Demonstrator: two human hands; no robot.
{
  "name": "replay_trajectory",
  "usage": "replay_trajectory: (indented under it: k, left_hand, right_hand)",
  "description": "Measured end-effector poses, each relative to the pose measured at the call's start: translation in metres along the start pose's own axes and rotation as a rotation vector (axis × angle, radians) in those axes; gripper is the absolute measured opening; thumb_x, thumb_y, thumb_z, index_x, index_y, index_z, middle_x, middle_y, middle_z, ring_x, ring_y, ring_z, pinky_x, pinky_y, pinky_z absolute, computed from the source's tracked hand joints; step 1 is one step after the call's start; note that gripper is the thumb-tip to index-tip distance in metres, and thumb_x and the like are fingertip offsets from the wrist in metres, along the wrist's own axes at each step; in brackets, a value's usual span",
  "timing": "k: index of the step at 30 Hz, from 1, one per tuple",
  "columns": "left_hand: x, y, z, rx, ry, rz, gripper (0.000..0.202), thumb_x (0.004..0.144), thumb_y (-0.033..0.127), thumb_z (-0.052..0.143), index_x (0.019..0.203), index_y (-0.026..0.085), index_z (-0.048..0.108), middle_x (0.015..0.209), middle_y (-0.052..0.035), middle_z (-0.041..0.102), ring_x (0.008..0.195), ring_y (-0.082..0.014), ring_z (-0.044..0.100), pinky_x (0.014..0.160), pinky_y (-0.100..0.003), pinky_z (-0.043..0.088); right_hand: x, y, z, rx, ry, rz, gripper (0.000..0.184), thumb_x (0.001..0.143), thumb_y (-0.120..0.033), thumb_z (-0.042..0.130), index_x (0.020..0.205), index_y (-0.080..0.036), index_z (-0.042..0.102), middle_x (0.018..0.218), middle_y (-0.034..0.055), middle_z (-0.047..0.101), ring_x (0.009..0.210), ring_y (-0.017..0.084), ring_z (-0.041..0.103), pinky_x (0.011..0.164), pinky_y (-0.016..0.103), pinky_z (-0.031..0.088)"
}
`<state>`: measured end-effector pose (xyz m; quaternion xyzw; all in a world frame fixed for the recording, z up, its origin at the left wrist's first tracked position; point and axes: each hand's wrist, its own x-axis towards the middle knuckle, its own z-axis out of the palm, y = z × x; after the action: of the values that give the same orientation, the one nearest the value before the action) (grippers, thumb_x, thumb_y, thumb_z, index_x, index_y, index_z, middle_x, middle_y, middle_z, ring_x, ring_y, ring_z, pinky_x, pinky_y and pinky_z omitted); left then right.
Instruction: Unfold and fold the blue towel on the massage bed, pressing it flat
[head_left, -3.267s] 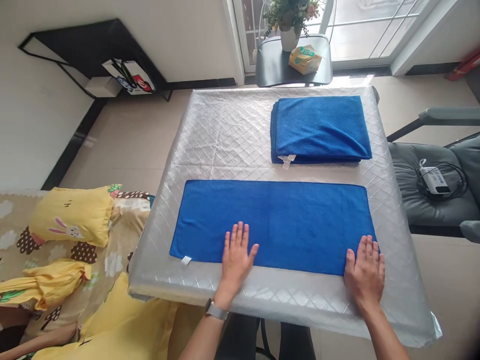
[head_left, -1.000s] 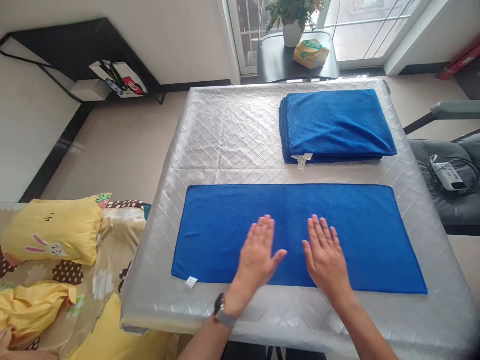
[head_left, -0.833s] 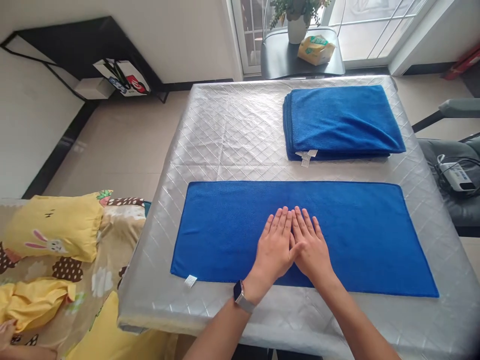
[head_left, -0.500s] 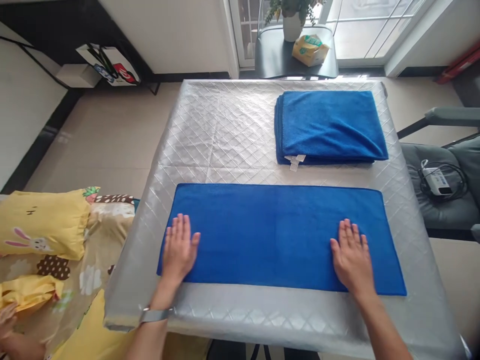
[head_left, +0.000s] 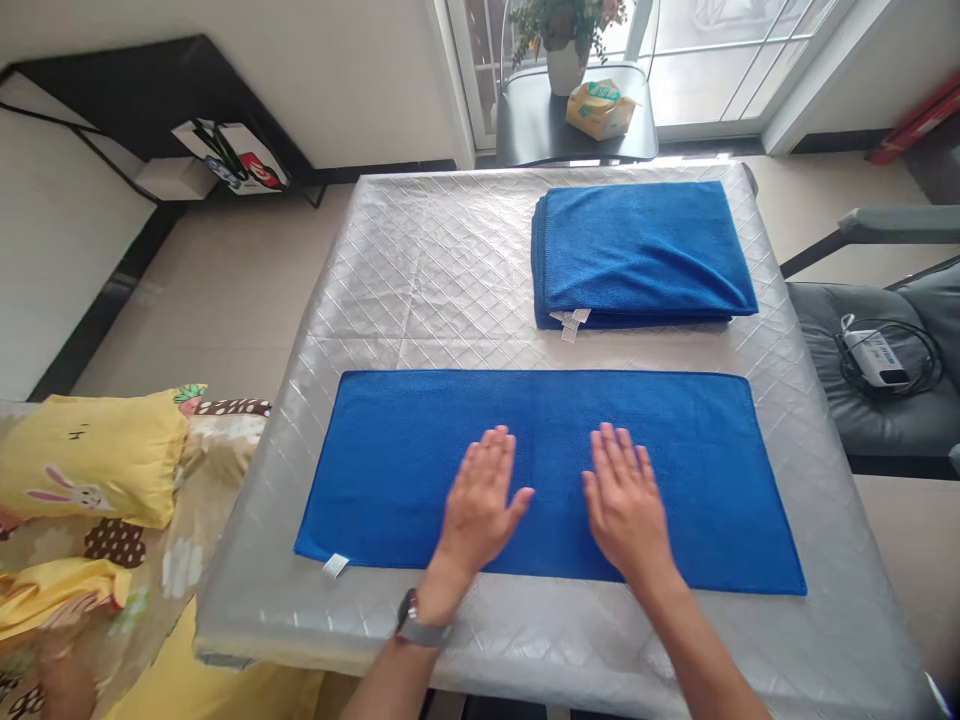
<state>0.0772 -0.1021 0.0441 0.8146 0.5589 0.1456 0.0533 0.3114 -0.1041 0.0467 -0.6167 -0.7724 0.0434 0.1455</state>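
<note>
A blue towel (head_left: 397, 460) lies spread in a long flat strip across the near part of the table, a small white tag (head_left: 335, 566) showing at its lower left edge. My left hand (head_left: 482, 500) rests flat over the towel just left of its middle, fingers stretched out. Right of the middle, my right hand (head_left: 624, 495) is also flat on the cloth with its fingers extended. Neither hand grips anything. Behind the strip sits a folded stack of blue towels (head_left: 645, 255) with white labels at its front left corner.
A silver quilted cover (head_left: 442, 270) drapes the table. To the right stands a grey armchair (head_left: 832, 350) holding a white device with a coiled cable (head_left: 877, 358). At left are a yellow pillow (head_left: 112, 455) and another person's hand (head_left: 67, 620). A potted plant (head_left: 566, 60) stands behind.
Both hands have slid inward over the towel from near its two ends toward the middle. The white tag at the lower left edge has come into view. The camera view has shifted slightly.
</note>
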Motion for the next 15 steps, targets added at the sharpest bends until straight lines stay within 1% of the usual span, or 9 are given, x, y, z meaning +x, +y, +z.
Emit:
replay_trajectory:
  k: [2, 3, 4, 5, 6, 8, 10, 12, 15]
  left_hand:
    - [0.017, 0.03, 0.017, -0.023, -0.069, 0.055, 0.08, 0.105, 0.05, 0.035, 0.164, 0.015, -0.007, 0.168, -0.0119, 0.024, 0.156, -0.0254, 0.023, 0.127, -0.047, 0.032]
    - [0.022, 0.038, 0.023, -0.026, -0.087, 0.052, 0.081, 0.105, 0.051, 0.034, 0.163, 0.015, -0.009, 0.168, -0.0119, 0.023, 0.156, -0.0252, 0.022, 0.127, -0.047, 0.032]
    - [0.025, 0.04, 0.026, -0.025, -0.095, 0.033, 0.082, 0.105, 0.052, 0.033, 0.163, 0.015, -0.011, 0.168, -0.0118, 0.022, 0.156, -0.0252, 0.021, 0.127, -0.047, 0.033]
    - [0.025, 0.037, 0.027, -0.016, -0.102, 0.004, 0.083, 0.104, 0.053, 0.034, 0.163, 0.016, -0.012, 0.168, -0.0117, 0.022, 0.156, -0.0254, 0.021, 0.127, -0.048, 0.033]
    - [0.022, 0.029, 0.025, -0.002, -0.11, -0.033, 0.084, 0.103, 0.054, 0.034, 0.162, 0.017, -0.013, 0.168, -0.0117, 0.022, 0.156, -0.0257, 0.022, 0.127, -0.049, 0.033]
    - [0.009, 0.001, 0.017, 0.039, -0.13, -0.129, 0.084, 0.103, 0.056, 0.034, 0.162, 0.021, -0.013, 0.168, -0.0114, 0.022, 0.156, -0.0262, 0.023, 0.127, -0.051, 0.032]
    - [-0.012, -0.039, 0.003, 0.088, -0.136, -0.256, 0.078, 0.104, 0.055, 0.03, 0.163, 0.023, -0.009, 0.169, -0.0113, 0.022, 0.156, -0.0265, 0.022, 0.128, -0.052, 0.029]
    - [-0.037, -0.085, -0.011, 0.13, -0.119, -0.385, 0.072, 0.105, 0.052, 0.025, 0.164, 0.021, -0.003, 0.169, -0.0133, 0.021, 0.157, -0.0276, 0.02, 0.128, -0.055, 0.025]
    - [-0.07, -0.149, -0.029, 0.145, -0.066, -0.52, 0.072, 0.106, 0.052, 0.02, 0.164, 0.014, 0.007, 0.169, -0.0188, 0.021, 0.157, -0.0314, 0.02, 0.126, -0.058, 0.023]
  right_hand:
    - [0.014, -0.027, 0.014, 0.038, -0.044, -0.069, 0.069, 0.106, -0.028, 0.038, 0.165, -0.019, 0.004, 0.166, 0.0099, 0.031, 0.156, 0.026, 0.025, 0.127, 0.049, 0.022]
    - [0.019, -0.035, 0.02, 0.046, -0.058, -0.076, 0.069, 0.106, -0.029, 0.038, 0.165, -0.02, 0.003, 0.166, 0.0085, 0.03, 0.155, 0.026, 0.026, 0.127, 0.048, 0.022]
    - [0.022, -0.038, 0.024, 0.05, -0.072, -0.075, 0.07, 0.106, -0.031, 0.037, 0.165, -0.021, 0.001, 0.166, 0.0072, 0.029, 0.155, 0.026, 0.026, 0.127, 0.049, 0.023]
    - [0.023, -0.038, 0.026, 0.051, -0.078, -0.068, 0.07, 0.106, -0.033, 0.037, 0.164, -0.022, -0.001, 0.166, 0.0061, 0.028, 0.155, 0.026, 0.027, 0.127, 0.049, 0.024]
    - [0.022, -0.034, 0.026, 0.047, -0.082, -0.058, 0.072, 0.107, -0.034, 0.036, 0.164, -0.024, -0.005, 0.166, 0.0055, 0.028, 0.155, 0.027, 0.028, 0.126, 0.05, 0.025]
    - [0.017, -0.02, 0.024, 0.032, -0.08, -0.031, 0.074, 0.107, -0.034, 0.036, 0.163, -0.026, -0.012, 0.166, 0.0063, 0.027, 0.154, 0.028, 0.028, 0.125, 0.053, 0.027]
    - [0.009, 0.002, 0.017, 0.004, -0.063, 0.018, 0.076, 0.106, -0.034, 0.036, 0.163, -0.027, -0.014, 0.166, 0.0088, 0.029, 0.154, 0.029, 0.028, 0.124, 0.056, 0.028]
    - [-0.001, 0.029, 0.009, -0.038, -0.048, 0.091, 0.073, 0.106, -0.035, 0.035, 0.165, -0.024, -0.008, 0.166, 0.012, 0.03, 0.155, 0.031, 0.025, 0.124, 0.058, 0.026]
    - [-0.019, 0.077, -0.002, -0.106, -0.06, 0.237, 0.067, 0.107, -0.039, 0.027, 0.166, -0.014, 0.008, 0.167, 0.0178, 0.026, 0.157, 0.032, 0.019, 0.126, 0.058, 0.022]
